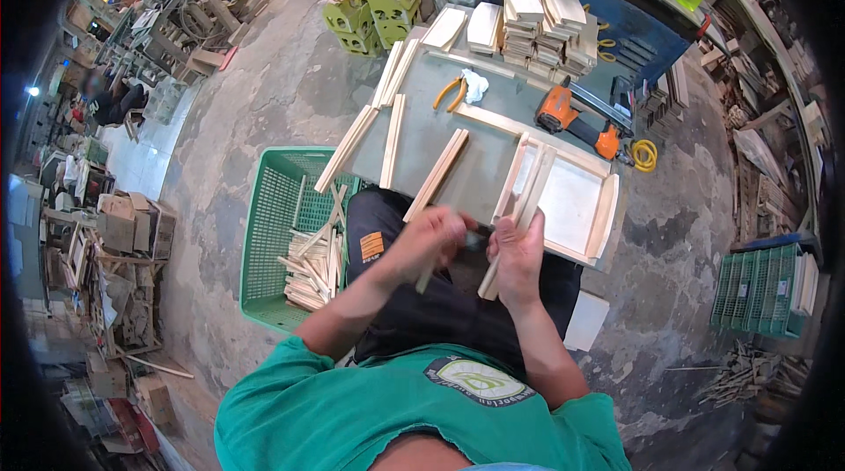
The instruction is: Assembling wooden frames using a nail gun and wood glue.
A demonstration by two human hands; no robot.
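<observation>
My right hand (pixel 518 260) is closed around pale wooden strips (pixel 533 194), which slant up over the edge of a wooden frame (pixel 601 216) with a white panel. My left hand (pixel 429 242) is smeared by motion just left of it, fingers curled. A short blurred piece shows below that hand, and something dark lies between the two hands; I cannot make out either. Beside my left hand, paired wooden strips (pixel 437 173) rest on the grey work table (pixel 374 150). Orange-handled pincers (pixel 450 94) and an orange nail gun (pixel 576 121) lie farther back on it.
A green basket (pixel 255 233) of loose wooden strips stands at my left. Stacked boards (pixel 537 26) occupy the table's far end. More strips (pixel 349 145) line its left edge. A yellow coiled hose (pixel 644 154) hangs at the right. Green crates (pixel 759 290) stand on the floor.
</observation>
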